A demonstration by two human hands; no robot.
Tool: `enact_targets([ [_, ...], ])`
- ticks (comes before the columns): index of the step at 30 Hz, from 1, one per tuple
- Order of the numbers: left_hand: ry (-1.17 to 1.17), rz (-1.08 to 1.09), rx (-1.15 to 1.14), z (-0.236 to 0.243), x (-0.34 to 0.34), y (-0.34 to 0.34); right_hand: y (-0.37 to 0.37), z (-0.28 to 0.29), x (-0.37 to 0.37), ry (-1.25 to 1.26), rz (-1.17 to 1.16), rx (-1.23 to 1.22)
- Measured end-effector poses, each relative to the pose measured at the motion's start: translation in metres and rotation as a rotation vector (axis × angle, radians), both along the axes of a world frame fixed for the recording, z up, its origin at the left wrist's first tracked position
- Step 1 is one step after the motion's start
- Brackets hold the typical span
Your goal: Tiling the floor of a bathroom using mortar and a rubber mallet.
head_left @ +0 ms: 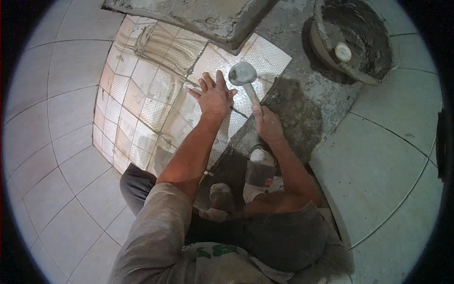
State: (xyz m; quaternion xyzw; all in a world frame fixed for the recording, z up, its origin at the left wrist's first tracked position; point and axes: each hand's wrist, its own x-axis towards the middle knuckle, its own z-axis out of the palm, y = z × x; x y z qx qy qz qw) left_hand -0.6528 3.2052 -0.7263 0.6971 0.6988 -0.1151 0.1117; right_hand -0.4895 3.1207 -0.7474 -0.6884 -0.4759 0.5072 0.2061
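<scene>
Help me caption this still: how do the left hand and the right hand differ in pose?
The left hand is empty, fingers spread; the right hand is closed around the handle of a mallet.
The left hand shows over patterned tiles; the right hand shows mainly against the rough gray floor beside them.
The left hand reaches farther forward than the right hand.
Both are bare.

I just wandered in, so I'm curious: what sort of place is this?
Likely a room under construction, perhaps a bathroom: patterned tiles beside rough bare floor, a bucket of grey, mortar-like mix, and a mallet in the right hand.
</scene>
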Motion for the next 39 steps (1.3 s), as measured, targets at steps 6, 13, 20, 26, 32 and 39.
enact_targets([
  [6,0.025,0.014,-0.056,0.008,0.0,0.005,0.0,0.023,-0.001,0.05,-0.052,0.052],
  [13,-0.025,0.038,-0.12,0.016,0.007,0.008,0.007,0.013,-0.004,0.021,-0.062,0.17],
  [20,0.006,0.034,-0.114,0.016,-0.002,0.007,0.01,0.036,-0.015,0.045,-0.102,0.26],
  [26,-0.011,0.03,-0.089,0.011,0.001,0.007,0.01,0.006,0.004,0.005,-0.081,0.17],
  [32,0.066,0.036,-0.192,0.023,0.01,0.019,0.007,0.022,0.02,0.107,-0.3,0.021],
  [39,-0.155,0.114,0.012,0.013,0.045,0.031,-0.015,-0.024,0.054,-0.081,-0.289,0.231],
])
